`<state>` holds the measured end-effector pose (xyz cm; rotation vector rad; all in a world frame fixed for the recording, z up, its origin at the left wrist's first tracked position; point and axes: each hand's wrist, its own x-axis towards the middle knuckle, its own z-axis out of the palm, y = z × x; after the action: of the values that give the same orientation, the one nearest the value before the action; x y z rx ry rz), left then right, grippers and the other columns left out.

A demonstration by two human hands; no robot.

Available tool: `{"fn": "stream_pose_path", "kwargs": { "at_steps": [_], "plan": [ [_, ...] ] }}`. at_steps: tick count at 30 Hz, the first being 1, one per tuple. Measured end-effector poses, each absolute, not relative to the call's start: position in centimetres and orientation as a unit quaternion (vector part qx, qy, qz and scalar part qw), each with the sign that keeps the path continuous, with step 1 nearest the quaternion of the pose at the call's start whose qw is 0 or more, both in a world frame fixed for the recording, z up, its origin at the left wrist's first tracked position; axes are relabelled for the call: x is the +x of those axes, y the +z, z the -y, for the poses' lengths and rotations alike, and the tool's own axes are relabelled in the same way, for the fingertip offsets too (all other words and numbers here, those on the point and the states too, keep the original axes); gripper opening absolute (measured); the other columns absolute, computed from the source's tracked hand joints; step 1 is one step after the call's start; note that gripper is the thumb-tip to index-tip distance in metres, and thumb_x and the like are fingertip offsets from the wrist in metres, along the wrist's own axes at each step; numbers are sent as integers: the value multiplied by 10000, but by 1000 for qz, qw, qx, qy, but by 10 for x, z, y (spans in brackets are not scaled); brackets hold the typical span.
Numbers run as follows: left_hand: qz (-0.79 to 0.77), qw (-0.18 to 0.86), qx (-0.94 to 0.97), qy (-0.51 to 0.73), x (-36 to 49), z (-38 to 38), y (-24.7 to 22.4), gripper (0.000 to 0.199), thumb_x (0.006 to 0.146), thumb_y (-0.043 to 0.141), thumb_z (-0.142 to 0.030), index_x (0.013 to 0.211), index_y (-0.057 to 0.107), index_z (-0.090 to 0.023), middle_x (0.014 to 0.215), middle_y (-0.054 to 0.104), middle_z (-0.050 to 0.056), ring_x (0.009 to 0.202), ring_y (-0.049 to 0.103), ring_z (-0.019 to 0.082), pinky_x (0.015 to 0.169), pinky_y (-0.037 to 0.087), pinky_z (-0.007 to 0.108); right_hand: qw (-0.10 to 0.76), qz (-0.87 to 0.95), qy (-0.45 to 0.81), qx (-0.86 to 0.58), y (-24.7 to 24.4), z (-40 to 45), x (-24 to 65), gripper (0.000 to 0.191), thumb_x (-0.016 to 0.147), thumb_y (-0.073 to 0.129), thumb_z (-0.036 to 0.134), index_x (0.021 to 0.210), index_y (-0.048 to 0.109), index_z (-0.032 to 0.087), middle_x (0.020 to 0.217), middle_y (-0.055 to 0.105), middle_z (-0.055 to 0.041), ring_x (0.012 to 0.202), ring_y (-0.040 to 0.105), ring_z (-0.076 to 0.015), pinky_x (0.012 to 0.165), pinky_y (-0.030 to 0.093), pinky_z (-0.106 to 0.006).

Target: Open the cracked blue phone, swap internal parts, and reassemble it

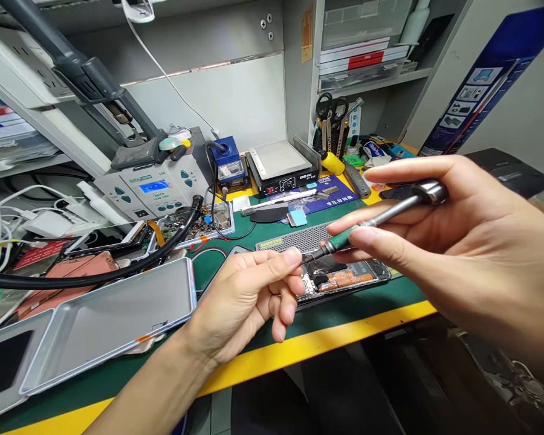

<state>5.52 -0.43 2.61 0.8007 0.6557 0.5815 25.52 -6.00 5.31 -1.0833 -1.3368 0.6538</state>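
A precision screwdriver (392, 207) with a green grip band and a metal shaft slants across the middle of the view. My right hand (476, 223) holds it, thumb and fingers closed round the green part, the round end cap resting near the base of the index finger. My left hand (258, 284) pinches thumb and index finger at the screwdriver's tip; whether a small part is also between them is hidden. Below the hands lies an opened phone (349, 278) with its inner parts showing, on a perforated mat (281, 241).
To the left stand an open shallow case (118, 320) and a thick black hose (118, 279). Behind are a soldering station (156, 187), a heating plate (281, 163) and a tool holder with scissors (330, 109). The green work mat (272, 356) has a yellow front edge.
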Motion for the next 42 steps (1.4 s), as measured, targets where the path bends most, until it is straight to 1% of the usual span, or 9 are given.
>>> {"fn": "stream_pose_path", "kwargs": {
  "at_steps": [3, 6, 11, 14, 22, 30, 35, 40, 42],
  "plan": [
    [-322, 814, 388, 289, 56, 7, 26, 324, 957, 661, -306, 727, 701, -81, 560, 634, 11, 403, 556, 57, 351, 502, 117, 611, 571, 274, -476, 51, 59, 256, 401, 848, 812, 183, 1181, 593, 224, 887, 756, 20, 739, 754, -173, 666, 668, -156],
    [-342, 817, 332, 323, 55, 10, 26, 282, 962, 642, -269, 755, 700, -86, 630, 652, 13, 424, 564, 58, 333, 486, 121, 619, 569, 241, -485, 48, 58, 260, 442, 835, 831, 219, 1225, 623, 230, 919, 761, -4, 782, 757, -179, 645, 646, -113],
    [-341, 865, 213, 301, 55, 11, 26, 336, 993, 577, -296, 733, 651, -97, 639, 590, -9, 394, 525, 46, 298, 441, 125, 615, 577, 198, -499, 41, 56, 264, 458, 836, 840, 283, 1247, 639, 268, 965, 760, -50, 821, 759, -243, 662, 676, -190],
    [-336, 877, 192, 286, 55, 12, 28, 348, 999, 561, -312, 724, 622, -107, 617, 575, -14, 360, 505, 50, 278, 420, 131, 627, 575, 189, -491, 39, 58, 259, 448, 835, 843, 271, 1236, 644, 268, 973, 757, -53, 847, 757, -248, 686, 681, -198],
    [-322, 877, 216, 284, 57, 18, 32, 344, 1000, 550, -299, 728, 630, -105, 618, 605, -2, 326, 493, 53, 263, 412, 135, 624, 585, 240, -460, 44, 63, 252, 433, 845, 807, 194, 1222, 612, 280, 959, 756, -18, 809, 758, -246, 677, 694, -228],
    [-331, 855, 272, 293, 58, 20, 27, 336, 984, 590, -329, 730, 624, -112, 633, 595, -13, 361, 492, 42, 288, 428, 126, 624, 602, 224, -445, 41, 67, 253, 445, 852, 789, 171, 1243, 595, 258, 961, 747, -5, 751, 754, -198, 715, 684, -184],
    [-374, 764, 387, 356, 65, 25, 24, 321, 955, 638, -404, 762, 601, -151, 673, 590, -25, 434, 525, 67, 319, 433, 150, 622, 617, 201, -438, 42, 68, 252, 462, 842, 791, 162, 1239, 576, 257, 1036, 730, -21, 843, 755, -226, 733, 708, -265],
    [-429, 545, 616, 374, 60, 28, 23, 330, 984, 579, -415, 774, 654, -172, 588, 615, -3, 471, 554, 110, 463, 467, 227, 608, 587, 249, -474, 48, 65, 256, 423, 859, 785, 166, 1215, 570, 242, 926, 749, -5, 802, 758, -217, 733, 700, -247],
    [-415, 464, 698, 354, 53, 26, 22, 276, 992, 560, -348, 843, 714, -174, 674, 643, 14, 547, 562, 115, 527, 459, 242, 598, 590, 263, -475, 49, 65, 260, 427, 862, 787, 189, 1221, 566, 255, 909, 750, -2, 760, 756, -232, 663, 703, -268]
  ]
}}
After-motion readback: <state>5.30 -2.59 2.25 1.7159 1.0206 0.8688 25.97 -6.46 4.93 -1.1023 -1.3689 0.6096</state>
